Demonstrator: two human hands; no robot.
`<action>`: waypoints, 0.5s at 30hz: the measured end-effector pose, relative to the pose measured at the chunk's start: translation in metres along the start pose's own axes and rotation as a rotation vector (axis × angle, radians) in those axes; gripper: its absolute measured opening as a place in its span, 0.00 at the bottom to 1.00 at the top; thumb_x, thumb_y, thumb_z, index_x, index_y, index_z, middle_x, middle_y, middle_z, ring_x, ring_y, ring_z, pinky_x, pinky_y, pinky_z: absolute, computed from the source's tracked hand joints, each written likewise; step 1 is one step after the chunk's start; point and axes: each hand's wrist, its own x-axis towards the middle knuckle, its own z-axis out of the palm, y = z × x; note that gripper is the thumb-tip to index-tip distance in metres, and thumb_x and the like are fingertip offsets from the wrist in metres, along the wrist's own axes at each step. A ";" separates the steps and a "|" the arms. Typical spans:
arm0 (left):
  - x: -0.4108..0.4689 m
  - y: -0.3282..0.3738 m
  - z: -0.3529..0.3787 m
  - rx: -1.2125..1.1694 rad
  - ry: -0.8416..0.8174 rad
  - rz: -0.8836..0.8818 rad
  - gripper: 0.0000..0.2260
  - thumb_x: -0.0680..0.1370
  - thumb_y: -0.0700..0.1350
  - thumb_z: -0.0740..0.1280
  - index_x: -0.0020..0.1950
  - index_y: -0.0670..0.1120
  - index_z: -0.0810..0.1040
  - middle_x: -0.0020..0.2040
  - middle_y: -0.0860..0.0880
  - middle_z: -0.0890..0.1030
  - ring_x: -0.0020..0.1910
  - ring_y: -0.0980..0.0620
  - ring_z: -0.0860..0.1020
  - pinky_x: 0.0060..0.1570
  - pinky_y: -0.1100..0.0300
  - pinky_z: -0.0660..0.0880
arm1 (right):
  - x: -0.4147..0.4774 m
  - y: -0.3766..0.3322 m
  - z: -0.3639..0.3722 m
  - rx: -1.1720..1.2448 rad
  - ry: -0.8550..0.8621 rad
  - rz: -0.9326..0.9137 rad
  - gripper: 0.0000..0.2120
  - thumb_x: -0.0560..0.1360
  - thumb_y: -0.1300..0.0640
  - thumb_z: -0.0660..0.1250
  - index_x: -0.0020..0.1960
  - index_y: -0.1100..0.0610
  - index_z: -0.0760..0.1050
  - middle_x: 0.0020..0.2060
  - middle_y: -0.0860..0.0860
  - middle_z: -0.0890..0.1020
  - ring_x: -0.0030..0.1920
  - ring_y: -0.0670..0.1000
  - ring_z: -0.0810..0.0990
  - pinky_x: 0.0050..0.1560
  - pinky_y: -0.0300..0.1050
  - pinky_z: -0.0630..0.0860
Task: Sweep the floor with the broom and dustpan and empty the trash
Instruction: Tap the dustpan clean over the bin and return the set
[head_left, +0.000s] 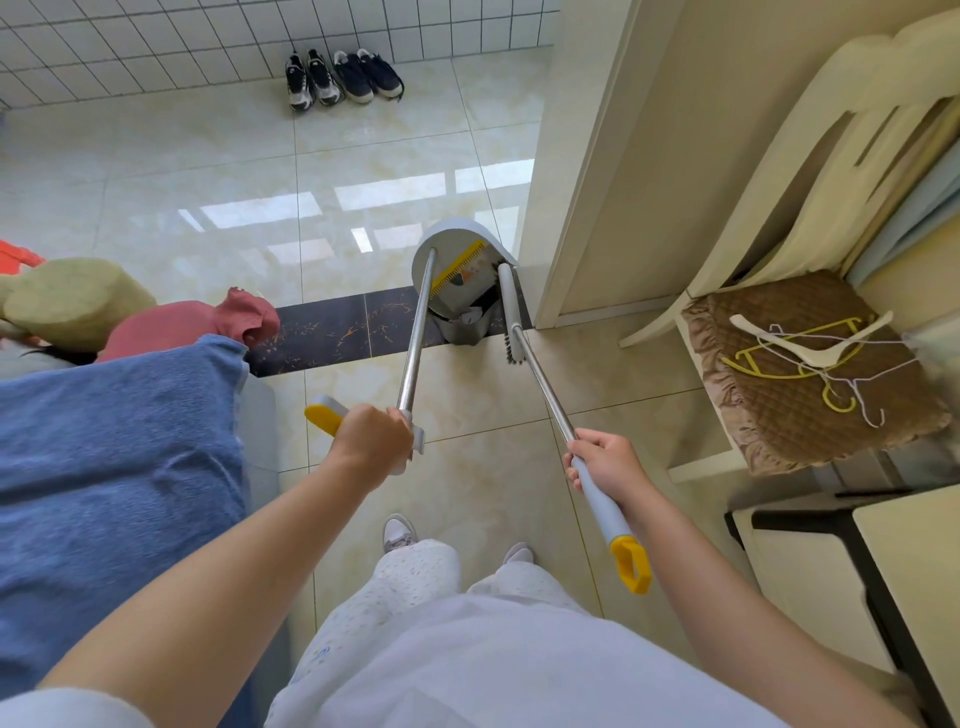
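Note:
My left hand (375, 439) grips the top of the dustpan's metal pole, beside its grey and yellow handle. The grey dustpan (457, 254) with a yellow comb strip is tipped up over a small grey trash bin (462, 330) that holds crumpled paper. My right hand (605, 460) holds the broom's grey grip above its yellow end loop. The broom head (511, 317) hangs beside the bin, next to the door frame, with dark bristles at its lower end.
A bed with a blue blanket (119, 467) and clothes lies to the left. A chair (810, 364) with a brown cushion and hangers stands to the right, a black-framed table (883, 571) below it. Two pairs of shoes (343, 78) sit by the tiled far wall.

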 end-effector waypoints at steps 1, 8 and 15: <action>0.001 -0.002 -0.001 -0.031 0.008 -0.016 0.17 0.81 0.40 0.57 0.68 0.37 0.66 0.30 0.46 0.60 0.43 0.50 0.80 0.24 0.61 0.56 | 0.000 0.000 0.001 -0.001 -0.002 0.000 0.16 0.77 0.69 0.59 0.62 0.75 0.67 0.32 0.56 0.71 0.22 0.47 0.68 0.21 0.35 0.69; 0.003 -0.027 -0.022 -0.296 0.105 -0.160 0.09 0.76 0.41 0.60 0.55 0.44 0.72 0.38 0.50 0.75 0.37 0.48 0.78 0.29 0.60 0.64 | 0.000 -0.014 0.012 0.001 -0.051 -0.046 0.03 0.77 0.68 0.60 0.46 0.64 0.72 0.32 0.56 0.72 0.24 0.48 0.69 0.21 0.35 0.70; -0.005 -0.071 -0.055 -0.630 0.226 -0.329 0.07 0.73 0.43 0.62 0.49 0.44 0.76 0.37 0.48 0.77 0.33 0.47 0.75 0.28 0.59 0.65 | -0.008 -0.040 0.013 -0.084 -0.072 -0.117 0.05 0.74 0.68 0.60 0.41 0.64 0.72 0.31 0.57 0.72 0.23 0.48 0.69 0.22 0.35 0.69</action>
